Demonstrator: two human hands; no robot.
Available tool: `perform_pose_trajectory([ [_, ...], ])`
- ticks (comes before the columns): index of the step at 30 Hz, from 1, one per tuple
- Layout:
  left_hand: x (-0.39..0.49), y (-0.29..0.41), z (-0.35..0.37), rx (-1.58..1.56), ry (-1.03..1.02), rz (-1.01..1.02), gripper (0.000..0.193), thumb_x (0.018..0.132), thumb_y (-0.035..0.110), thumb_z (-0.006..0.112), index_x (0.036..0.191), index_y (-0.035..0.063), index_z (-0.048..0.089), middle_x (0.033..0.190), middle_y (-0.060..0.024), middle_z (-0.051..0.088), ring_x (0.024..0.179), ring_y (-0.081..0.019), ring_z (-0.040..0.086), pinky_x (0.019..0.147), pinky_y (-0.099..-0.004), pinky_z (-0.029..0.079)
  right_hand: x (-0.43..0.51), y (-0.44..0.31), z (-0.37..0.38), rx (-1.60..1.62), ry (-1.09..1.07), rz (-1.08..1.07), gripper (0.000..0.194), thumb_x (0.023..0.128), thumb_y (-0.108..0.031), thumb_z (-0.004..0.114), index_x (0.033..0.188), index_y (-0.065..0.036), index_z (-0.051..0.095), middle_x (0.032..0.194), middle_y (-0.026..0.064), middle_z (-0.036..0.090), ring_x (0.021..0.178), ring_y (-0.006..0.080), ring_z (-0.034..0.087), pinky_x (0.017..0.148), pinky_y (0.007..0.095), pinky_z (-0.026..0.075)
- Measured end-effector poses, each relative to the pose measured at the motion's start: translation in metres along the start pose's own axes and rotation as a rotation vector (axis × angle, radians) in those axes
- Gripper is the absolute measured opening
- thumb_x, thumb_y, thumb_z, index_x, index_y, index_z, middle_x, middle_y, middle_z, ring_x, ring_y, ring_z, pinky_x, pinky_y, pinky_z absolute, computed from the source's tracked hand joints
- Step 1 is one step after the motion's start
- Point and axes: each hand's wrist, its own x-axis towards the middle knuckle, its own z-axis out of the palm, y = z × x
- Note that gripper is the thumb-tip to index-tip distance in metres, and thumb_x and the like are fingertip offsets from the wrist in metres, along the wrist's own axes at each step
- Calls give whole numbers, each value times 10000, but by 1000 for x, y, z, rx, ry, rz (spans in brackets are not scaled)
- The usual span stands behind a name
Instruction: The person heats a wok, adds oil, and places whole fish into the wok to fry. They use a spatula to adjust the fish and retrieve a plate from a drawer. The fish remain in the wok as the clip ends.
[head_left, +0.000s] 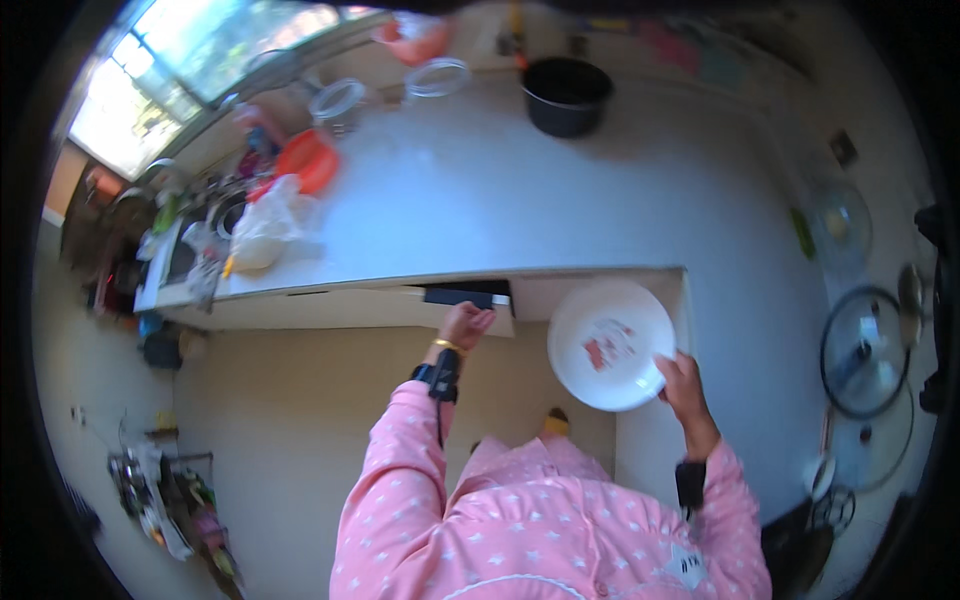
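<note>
My right hand (681, 382) grips the rim of a white plate (645, 322) with a reddish printed pattern in its middle. It is held tilted over the floor, in the inner corner of the counter. My left hand (466, 325) has its fingers curled at the top of a pale cabinet front (390, 307) below the counter edge. Beside these fingers lie a dark strip (457, 297) and a dark gap, where the front stands partly open. Whether the fingers grip the front or only rest against it is hard to see.
A black pot (568, 97) stands at the back of the white countertop (465, 195). Leftward are a white plastic bag (266, 229), an orange-red basin (307, 161) and clear containers (337, 101). Glass lids (865, 352) lie along the right side. A rack (169, 495) holds things at lower left.
</note>
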Motion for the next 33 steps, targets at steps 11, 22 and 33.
perform_pose_trajectory([
  [11,-107,30,-15,609,-196,-215,369,910,175,496,1265,94,436,1023,-58,583,942,-179,593,796,-392,518,-30,-95,56,-152,-133,30,231,868,-213,500,762,-16,557,541,18,499,364,97,419,323,250,306],
  [22,-443,213,-243,401,56,199,381,909,85,432,1287,36,423,1102,-126,604,943,-204,621,813,-308,517,-16,-285,361,-270,-431,-436,268,864,-296,533,809,-36,565,604,31,481,431,109,430,395,248,329],
  [33,-508,336,-406,70,388,538,332,893,41,435,1224,25,460,1005,-138,628,875,-212,638,774,-306,528,163,-458,805,-784,-442,-1024,388,851,-307,460,719,30,599,662,208,557,631,324,578,589,429,445],
])
